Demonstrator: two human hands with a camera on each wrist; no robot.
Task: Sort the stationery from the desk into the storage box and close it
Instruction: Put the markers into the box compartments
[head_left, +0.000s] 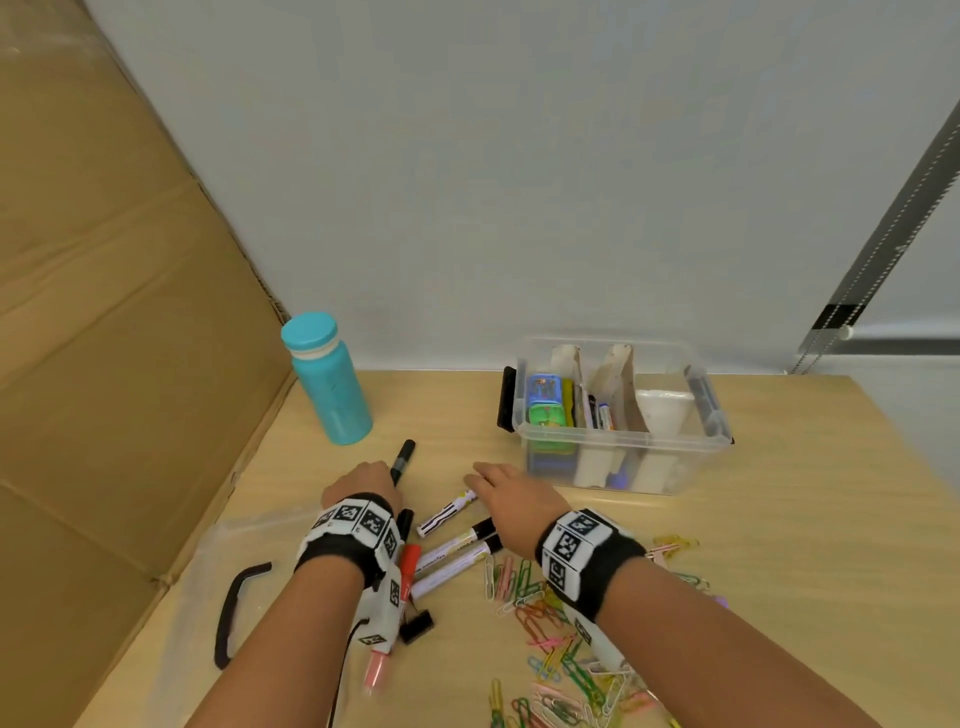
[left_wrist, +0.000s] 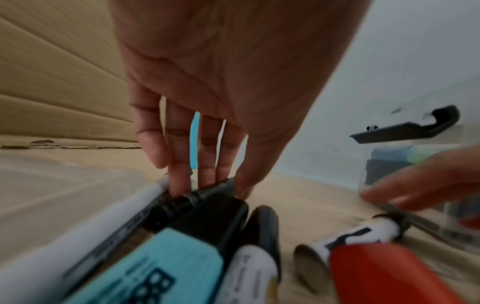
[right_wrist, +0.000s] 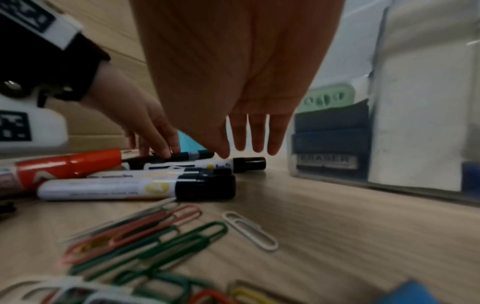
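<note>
The clear storage box stands open at the back right, with erasers and pens in its cardboard-divided sections. My left hand reaches down onto a black marker that lies on the desk. In the left wrist view its straight fingers touch the marker's barrel, and the thumb is just beside it. My right hand hovers open, fingers straight, over a white marker with a black cap. Two more white markers and a red one lie between my wrists.
A teal bottle stands at the back left, beside a cardboard wall. The box's clear lid, with its black handle, lies at the front left. Several coloured paper clips are scattered under my right forearm. A black binder clip and a pink highlighter lie near my left forearm.
</note>
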